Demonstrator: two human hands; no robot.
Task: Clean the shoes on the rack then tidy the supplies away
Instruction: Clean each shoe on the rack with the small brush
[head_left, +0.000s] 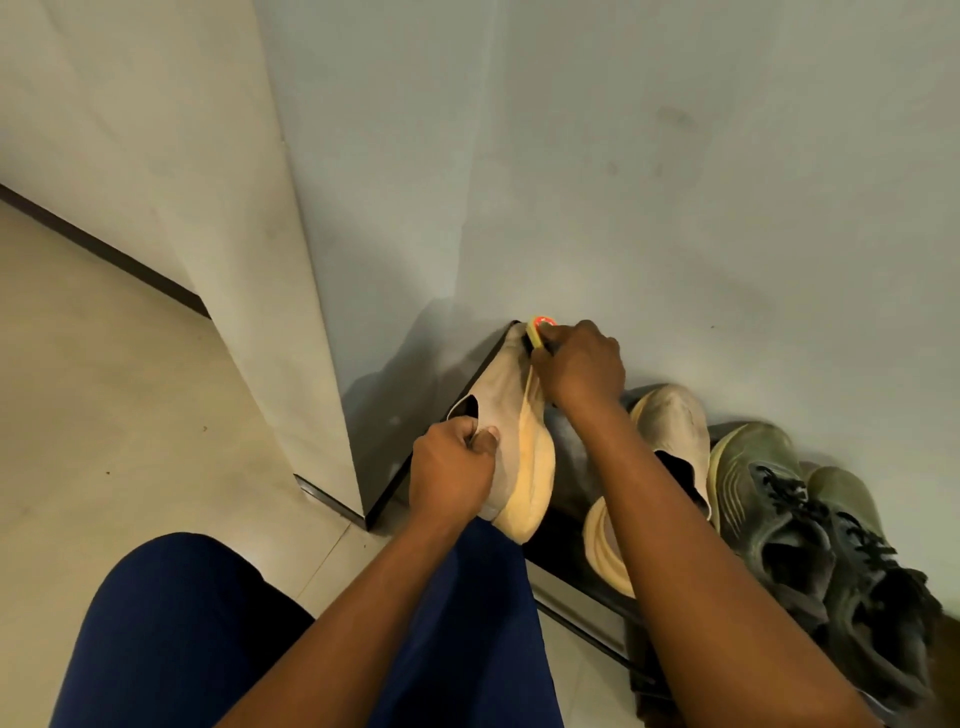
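While the left hand (451, 470) grips the beige slip-on shoe (511, 441) at its collar, fingers curled over the edge of the opening and thumb pressed against the outside, the right hand (581, 366) is clenched around a small yellow brush (536, 332) with a red mark on its end, held against the toe of that same shoe. This shoe is lifted off the black shoe rack (566, 525) and tilted on its side above the rack's left end, so that its pale yellow sole faces right and its toe points toward the grey wall (571, 156) behind the rack. On the rack, just right of the held shoe, lies its beige mate (670, 431), partly hidden by the right forearm, toe toward the wall and yellow heel toward the rack's front edge. Farther right on the rack, beside that mate, sit two dark olive lace-up sneakers (789, 519), side by side and touching each other. Left of the rack a pale wall corner (249, 260) juts out, with light floor tiles (104, 389) spreading away beyond it. Below the rack's front edge, the person's knee in dark blue cloth (260, 623) fills the near foreground under both forearms.
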